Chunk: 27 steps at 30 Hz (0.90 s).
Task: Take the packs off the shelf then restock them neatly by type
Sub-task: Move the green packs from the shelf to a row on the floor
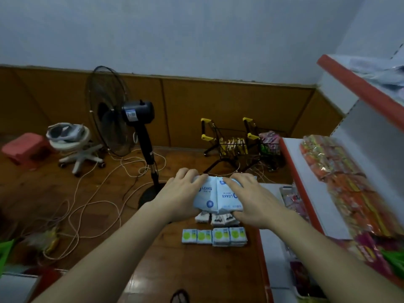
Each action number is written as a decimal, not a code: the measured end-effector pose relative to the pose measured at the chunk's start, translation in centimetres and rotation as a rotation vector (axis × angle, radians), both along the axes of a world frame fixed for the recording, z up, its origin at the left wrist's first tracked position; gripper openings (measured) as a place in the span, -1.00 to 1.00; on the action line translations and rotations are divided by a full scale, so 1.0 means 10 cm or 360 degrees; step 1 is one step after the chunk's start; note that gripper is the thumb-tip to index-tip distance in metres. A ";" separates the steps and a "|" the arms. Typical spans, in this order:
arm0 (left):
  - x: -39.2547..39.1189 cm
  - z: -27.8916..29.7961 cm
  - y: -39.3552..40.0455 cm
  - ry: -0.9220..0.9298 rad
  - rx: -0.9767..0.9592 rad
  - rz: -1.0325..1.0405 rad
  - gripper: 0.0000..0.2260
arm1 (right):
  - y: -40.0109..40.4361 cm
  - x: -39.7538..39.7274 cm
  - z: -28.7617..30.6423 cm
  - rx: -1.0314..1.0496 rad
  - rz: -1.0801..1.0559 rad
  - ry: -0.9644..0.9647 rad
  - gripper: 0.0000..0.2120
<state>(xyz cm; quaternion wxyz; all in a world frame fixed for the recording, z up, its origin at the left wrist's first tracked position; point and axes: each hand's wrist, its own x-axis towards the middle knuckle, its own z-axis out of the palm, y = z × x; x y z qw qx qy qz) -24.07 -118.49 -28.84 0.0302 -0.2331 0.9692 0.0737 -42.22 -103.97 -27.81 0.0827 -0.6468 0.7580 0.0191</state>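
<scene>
A black standing fan (122, 119) stands left of centre on the wooden floor (175, 265) amid looping cables (91, 206), with a white swivel stool (74, 145) and pink plastic stool (24, 147) at far left and two small yellow-handled trolleys (240, 143) against the back wall.

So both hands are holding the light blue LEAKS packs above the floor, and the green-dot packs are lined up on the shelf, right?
Not quite. The head view shows the green-dot packs lined up on the wooden floor, not the shelf. Both the left hand and right hand do hold the LEAKS packs.
</scene>
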 end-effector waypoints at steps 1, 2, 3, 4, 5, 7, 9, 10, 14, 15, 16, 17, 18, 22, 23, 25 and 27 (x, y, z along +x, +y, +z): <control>-0.06 -0.12 -0.17 -0.0003 0.0021 0.0002 -0.18 | -0.17 -0.05 -0.11 0.0028 -0.0017 -0.0020 -0.11; -0.11 -0.26 -0.33 -0.0010 0.0037 0.0008 -0.17 | -0.33 -0.11 -0.22 0.0055 -0.0025 -0.0033 -0.11; -0.16 -0.39 -0.48 -0.0025 0.0050 0.0005 -0.17 | -0.50 -0.16 -0.35 0.0080 -0.0028 -0.0038 -0.10; -0.20 -0.53 -0.63 -0.0040 0.0064 -0.0001 -0.16 | -0.65 -0.20 -0.49 0.0107 -0.0029 -0.0040 -0.10; -0.25 -0.68 -0.77 -0.0050 0.0081 0.0000 -0.16 | -0.79 -0.25 -0.64 0.0135 -0.0034 -0.0047 -0.10; -0.32 -1.02 -1.01 -0.0076 0.0122 0.0014 -0.15 | -1.04 -0.33 -0.97 0.0180 -0.0040 -0.0078 -0.11; -0.38 -1.37 -1.18 -0.0122 0.0148 0.0028 -0.13 | -1.25 -0.39 -1.30 0.0221 -0.0039 -0.0088 -0.13; -0.41 -1.55 -1.26 -0.0150 0.0162 0.0042 -0.13 | -1.35 -0.42 -1.47 0.0237 -0.0028 -0.0070 -0.14; -0.57 -2.43 -1.52 -0.0242 0.0244 0.0090 -0.16 | -1.68 -0.52 -2.33 0.0303 0.0029 0.0057 -0.19; -0.61 -2.68 -1.58 -0.0260 0.0267 0.0099 -0.17 | -1.73 -0.55 -2.58 0.0315 0.0037 0.0072 -0.19; -0.64 -2.93 -1.62 -0.0275 0.0287 0.0109 -0.17 | -1.78 -0.57 -2.84 0.0323 0.0043 0.0072 -0.18; -0.68 -3.19 -1.65 -0.0289 0.0311 0.0120 -0.18 | -1.82 -0.60 -3.10 0.0330 0.0048 0.0063 -0.18; -0.70 -3.44 -1.68 -0.0305 0.0336 0.0134 -0.18 | -1.85 -0.63 -3.38 0.0332 0.0057 0.0049 -0.17; -0.78 -4.44 -1.74 -0.0349 0.0392 0.0132 -0.20 | -1.89 -0.70 -4.40 0.0246 0.0069 -0.0033 -0.23; -0.79 -4.69 -1.74 -0.0354 0.0403 0.0138 -0.22 | -1.89 -0.72 -4.64 0.0230 0.0070 -0.0041 -0.25; -0.80 -5.19 -1.71 -0.0387 0.0421 0.0155 -0.23 | -1.88 -0.74 -5.11 0.0234 0.0078 -0.0045 -0.26; -0.79 -5.65 -1.67 -0.0429 0.0440 0.0170 -0.21 | -1.88 -0.73 -5.59 0.0257 0.0100 -0.0063 -0.26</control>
